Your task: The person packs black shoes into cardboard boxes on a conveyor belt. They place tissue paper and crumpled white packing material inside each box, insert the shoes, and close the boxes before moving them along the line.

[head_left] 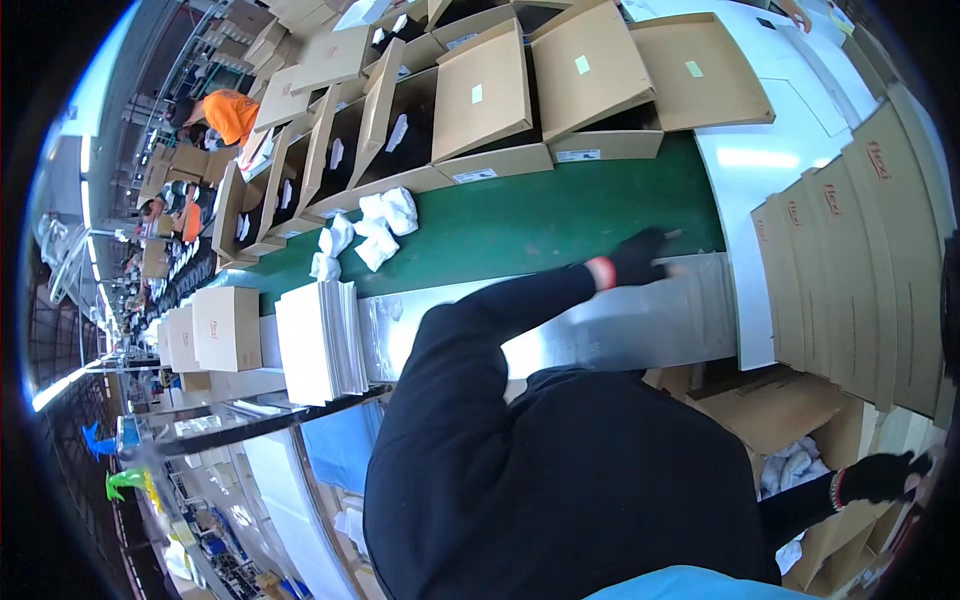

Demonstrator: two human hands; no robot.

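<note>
My left hand (640,259), in a black glove with bare fingertips, hangs over the border of the green conveyor belt (560,215) and the metal ledge (650,310). Its fingers are apart, with nothing in them. At the lower right my right hand (885,478), gloved the same way, is beside an open carton (845,530) and below the stacked brown boxes. Its fingers are blurred by motion and partly out at the dark rim, so a hold cannot be made out. White crumpled bundles (790,465) lie inside the carton.
Open brown shoe-type boxes (490,100) with dark contents line the belt's far side. White wrapped bundles (385,215) lie on the belt. A stack of white sheets (315,340) stands on the left ledge. Brown flat boxes (860,250) lean at right. A person in orange (230,115) works far left.
</note>
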